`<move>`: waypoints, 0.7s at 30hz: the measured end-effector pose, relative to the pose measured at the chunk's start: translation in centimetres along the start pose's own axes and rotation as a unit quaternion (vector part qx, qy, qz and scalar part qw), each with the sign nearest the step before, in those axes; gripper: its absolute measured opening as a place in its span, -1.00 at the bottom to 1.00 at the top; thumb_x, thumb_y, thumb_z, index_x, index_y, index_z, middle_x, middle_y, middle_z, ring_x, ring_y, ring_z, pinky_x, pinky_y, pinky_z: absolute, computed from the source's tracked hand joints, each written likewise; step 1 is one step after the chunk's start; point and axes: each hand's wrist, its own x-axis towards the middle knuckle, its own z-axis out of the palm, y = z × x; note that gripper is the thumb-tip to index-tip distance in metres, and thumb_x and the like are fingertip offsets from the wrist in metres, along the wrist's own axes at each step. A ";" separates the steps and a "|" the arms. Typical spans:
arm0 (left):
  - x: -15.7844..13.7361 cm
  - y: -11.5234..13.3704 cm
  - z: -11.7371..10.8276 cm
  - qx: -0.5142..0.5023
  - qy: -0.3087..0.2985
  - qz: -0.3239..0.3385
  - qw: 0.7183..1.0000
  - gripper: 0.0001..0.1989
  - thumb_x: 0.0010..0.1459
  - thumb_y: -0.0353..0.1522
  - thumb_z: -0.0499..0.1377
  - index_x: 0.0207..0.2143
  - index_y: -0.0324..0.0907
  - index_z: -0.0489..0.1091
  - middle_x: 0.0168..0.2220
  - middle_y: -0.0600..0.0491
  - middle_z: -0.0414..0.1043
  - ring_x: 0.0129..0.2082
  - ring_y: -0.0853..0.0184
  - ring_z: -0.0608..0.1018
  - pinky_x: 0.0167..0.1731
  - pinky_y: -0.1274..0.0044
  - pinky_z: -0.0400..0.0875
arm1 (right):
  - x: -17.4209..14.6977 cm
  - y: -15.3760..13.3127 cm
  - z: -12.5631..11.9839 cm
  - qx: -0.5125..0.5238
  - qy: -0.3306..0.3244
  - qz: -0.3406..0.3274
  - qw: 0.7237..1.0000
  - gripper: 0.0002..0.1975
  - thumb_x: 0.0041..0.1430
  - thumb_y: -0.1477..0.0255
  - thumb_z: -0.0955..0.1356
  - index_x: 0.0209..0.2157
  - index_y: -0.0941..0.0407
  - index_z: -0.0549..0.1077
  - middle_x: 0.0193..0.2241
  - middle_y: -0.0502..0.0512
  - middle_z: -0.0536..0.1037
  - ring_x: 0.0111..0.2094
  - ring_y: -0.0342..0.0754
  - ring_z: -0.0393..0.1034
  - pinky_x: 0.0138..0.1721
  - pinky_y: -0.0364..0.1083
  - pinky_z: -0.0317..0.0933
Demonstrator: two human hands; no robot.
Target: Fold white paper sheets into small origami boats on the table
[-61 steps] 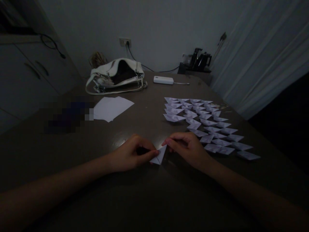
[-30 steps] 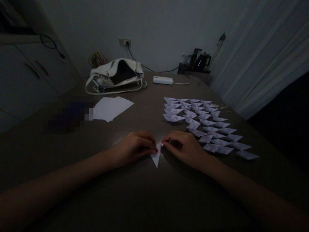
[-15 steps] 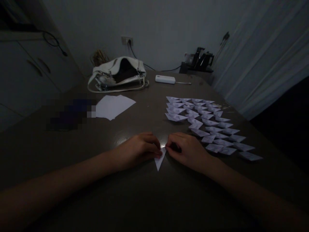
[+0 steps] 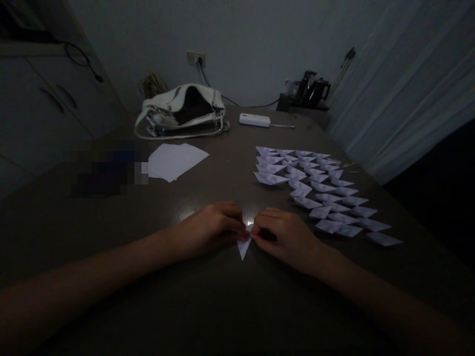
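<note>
A small piece of folded white paper point(image 4: 243, 248), its pointed end toward me, is between my hands just above or on the dark table. My left hand point(image 4: 217, 228) is closed on its left side, thumb and fingertips pinching it. From the other side, my right hand point(image 4: 284, 237) pinches the paper's right edge with thumb and forefinger. Fingers hide the paper's upper part. Right of my right hand stand several folded paper boats point(image 4: 328, 198) in slanting rows. Flat white paper sheets point(image 4: 178, 160) lie in a loose stack beyond my left hand.
An open white handbag point(image 4: 181, 111) sits at the table's far side. Beside it lies a white plastic device point(image 4: 255, 119) with a short cable. A black kettle point(image 4: 317, 93) stands on a stand behind, near a pale curtain point(image 4: 401, 84). Something at the left is pixelated.
My right hand has moved slightly left and down, bringing its fingertips against those of my left hand at the folded paper. The boats and sheets stay in place.
</note>
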 end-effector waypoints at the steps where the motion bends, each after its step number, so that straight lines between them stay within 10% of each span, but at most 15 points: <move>1: 0.0 0.0 0.0 -0.001 0.000 0.001 1.000 -0.85 0.23 -0.42 0.12 -0.24 -0.18 0.50 -0.26 0.01 0.45 -0.23 0.36 0.44 -0.25 0.57 0.26 | -0.1 -0.2 0.0 0.002 -0.002 -0.004 1.000 -0.95 0.10 0.57 0.33 -0.42 0.16 0.42 -0.44 0.07 0.46 -0.37 -0.08 0.32 -0.36 -0.14 0.13; 21: 0.0 -0.1 0.0 -0.007 -0.011 0.006 1.000 -0.83 0.25 -0.40 0.10 -0.23 -0.19 0.50 -0.27 0.01 0.46 -0.24 0.36 0.44 -0.26 0.57 0.26 | 0.3 1.3 0.3 -0.026 0.039 0.011 0.999 -0.95 0.07 0.59 0.34 -0.44 0.18 0.40 -0.47 0.04 0.42 -0.39 -0.10 0.29 -0.37 -0.14 0.07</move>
